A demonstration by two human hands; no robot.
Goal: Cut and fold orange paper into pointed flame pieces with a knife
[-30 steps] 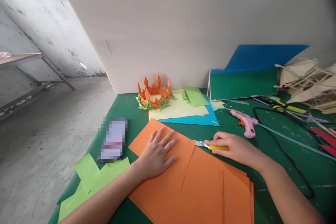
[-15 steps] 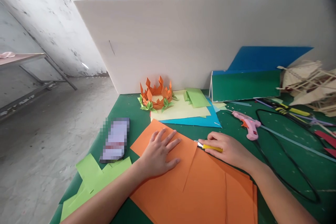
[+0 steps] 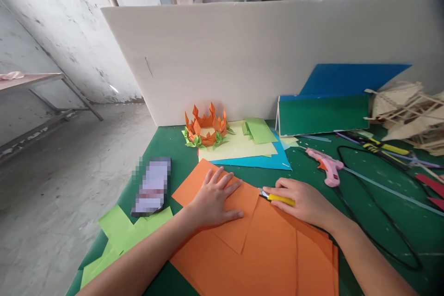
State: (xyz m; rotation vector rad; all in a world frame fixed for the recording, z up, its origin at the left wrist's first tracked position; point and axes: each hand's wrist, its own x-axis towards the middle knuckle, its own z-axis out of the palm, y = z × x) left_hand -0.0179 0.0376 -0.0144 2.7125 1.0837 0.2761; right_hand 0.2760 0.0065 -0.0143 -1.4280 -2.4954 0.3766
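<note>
My left hand (image 3: 219, 198) lies flat with spread fingers on a folded piece of orange paper (image 3: 244, 231). In my right hand (image 3: 301, 200) is a yellow utility knife (image 3: 281, 200), its tip at the right corner of the folded piece. Beneath both lie larger orange sheets (image 3: 270, 259), stacked unevenly on the green table (image 3: 163, 148). An orange paper crown (image 3: 206, 129) with green paper leaves stands beyond my hands.
Left of my hands are a phone (image 3: 152, 185) and green paper pieces (image 3: 128, 236). Pale yellow paper (image 3: 239, 148) lies behind. On the right rest a pink glue gun (image 3: 326, 165) with its black cord (image 3: 378, 231) and a green board (image 3: 324, 115). A white panel (image 3: 222, 55) borders the back.
My left hand has slid slightly to the right on the folded orange paper. My right hand and the knife have shifted a little toward me. The view has tilted slightly.
</note>
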